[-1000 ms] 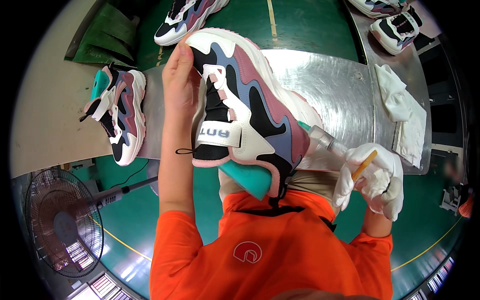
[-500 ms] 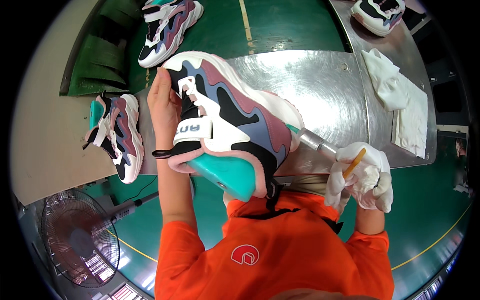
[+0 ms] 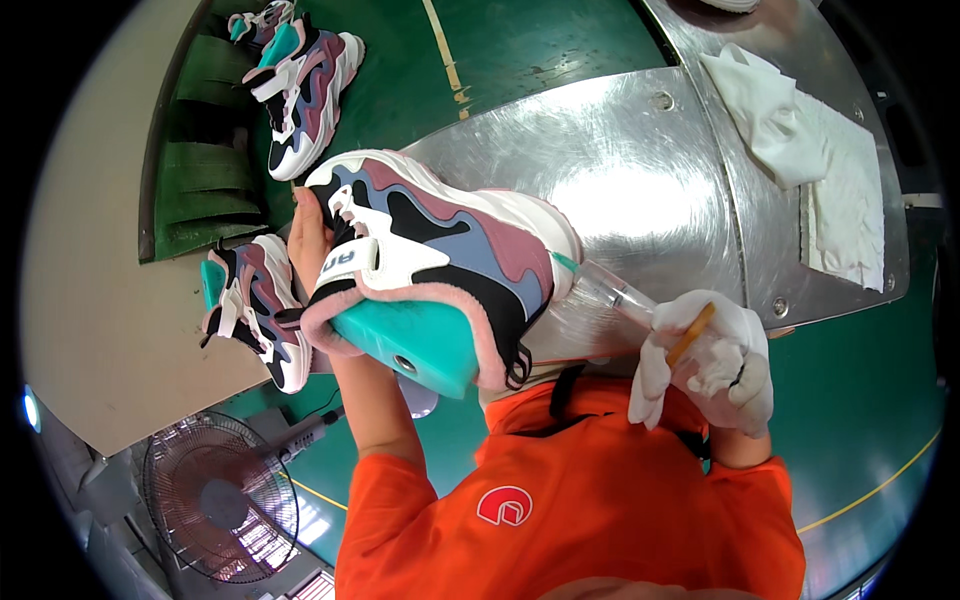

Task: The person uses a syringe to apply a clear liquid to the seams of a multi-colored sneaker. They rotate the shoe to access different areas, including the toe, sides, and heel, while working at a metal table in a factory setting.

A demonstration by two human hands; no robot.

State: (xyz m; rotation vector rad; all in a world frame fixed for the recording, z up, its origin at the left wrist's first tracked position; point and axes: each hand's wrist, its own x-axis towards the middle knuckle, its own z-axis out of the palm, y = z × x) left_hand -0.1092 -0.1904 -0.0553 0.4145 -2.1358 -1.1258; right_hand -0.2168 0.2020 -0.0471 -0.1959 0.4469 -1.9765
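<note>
A sneaker (image 3: 470, 245) in white, mauve, blue and black is held up above the metal tabletop, with a teal shoe last (image 3: 415, 345) filling its opening. My bare left hand (image 3: 308, 235) grips it by the toe end, the fingers partly hidden behind the shoe. In my white-gloved right hand (image 3: 715, 370) is a clear syringe (image 3: 612, 292) with a green tip. That tip meets the sneaker near the heel, about where the upper joins the white sole. A yellow-brown stick (image 3: 690, 335) pokes out between the gloved fingers.
Similar sneakers stand at the left (image 3: 262, 310) and far left (image 3: 315, 100). White cloth (image 3: 770, 120) and a folded white towel (image 3: 850, 200) lie at the right on the metal tabletop (image 3: 560, 130). A green conveyor belt (image 3: 540, 40) runs behind. A fan (image 3: 222, 500) stands lower left.
The view has shifted, moving the surroundings in the picture. The sneaker has tipped, showing more of its opening and last. The syringe tip stays by the heel.
</note>
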